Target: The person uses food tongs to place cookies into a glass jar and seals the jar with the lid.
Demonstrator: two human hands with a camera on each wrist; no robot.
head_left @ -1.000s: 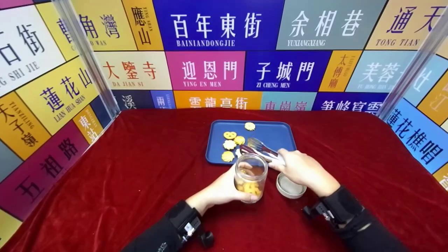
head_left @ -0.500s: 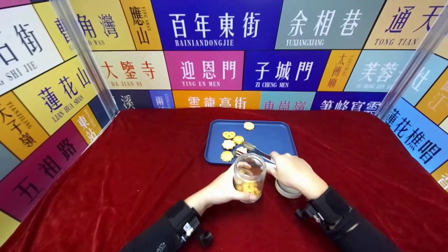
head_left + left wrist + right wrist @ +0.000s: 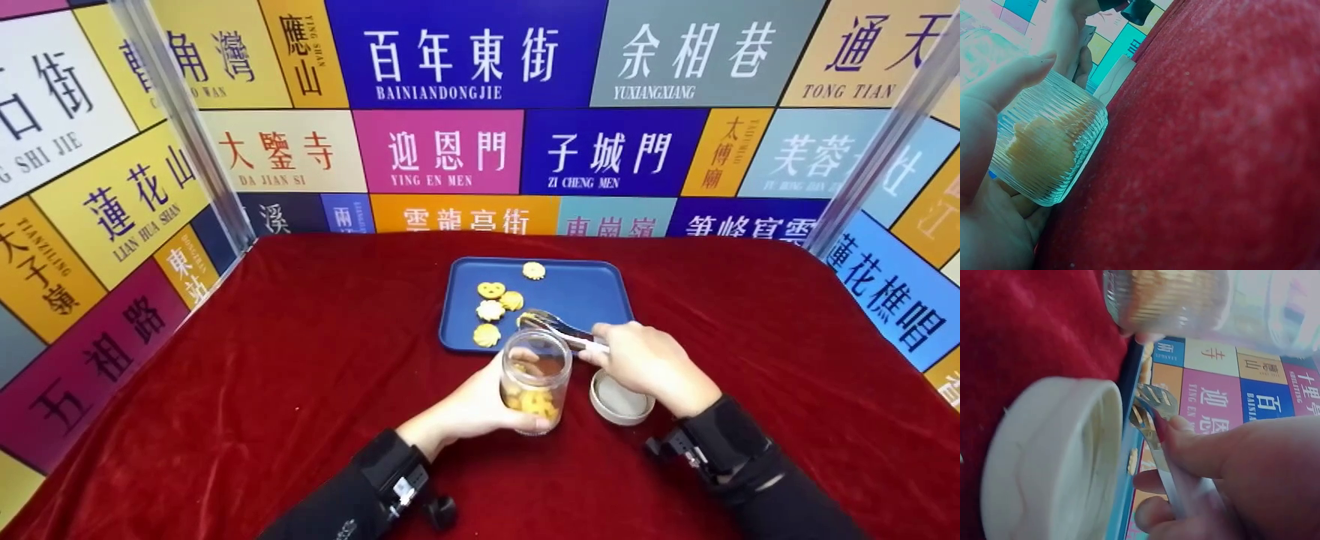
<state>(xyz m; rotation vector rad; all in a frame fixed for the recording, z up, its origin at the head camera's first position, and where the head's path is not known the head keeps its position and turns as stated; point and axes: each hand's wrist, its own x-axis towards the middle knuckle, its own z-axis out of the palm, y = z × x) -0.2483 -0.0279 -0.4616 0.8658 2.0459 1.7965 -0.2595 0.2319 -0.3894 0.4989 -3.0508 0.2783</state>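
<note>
My left hand [image 3: 476, 401] grips a clear ribbed glass jar [image 3: 559, 375] with its mouth upward; yellow cookies [image 3: 1044, 149] lie in its lower part. My right hand [image 3: 649, 364] holds metal serving tongs [image 3: 574, 335], which reach over the near part of a blue tray [image 3: 592, 289]. At the tongs' tips, partly covered by them, is a cookie [image 3: 527, 319]. In the right wrist view the slotted heads of the tongs [image 3: 1154, 399] stand close together, thumb along one arm. Several more cookies, among them a pretzel-shaped cookie [image 3: 491, 289], lie on the tray's left half.
A round pale lid [image 3: 622, 397] rests hollow side up on the red cloth [image 3: 337, 337], below my right hand and right of the jar. Panels with large lettering [image 3: 442, 150] form walls behind and at both sides of the table.
The tongs first swung left onto the cookie nearest the jar, then drew slightly back to the right, and that cookie shifted a little right with them. Left hand and jar stay put.
</note>
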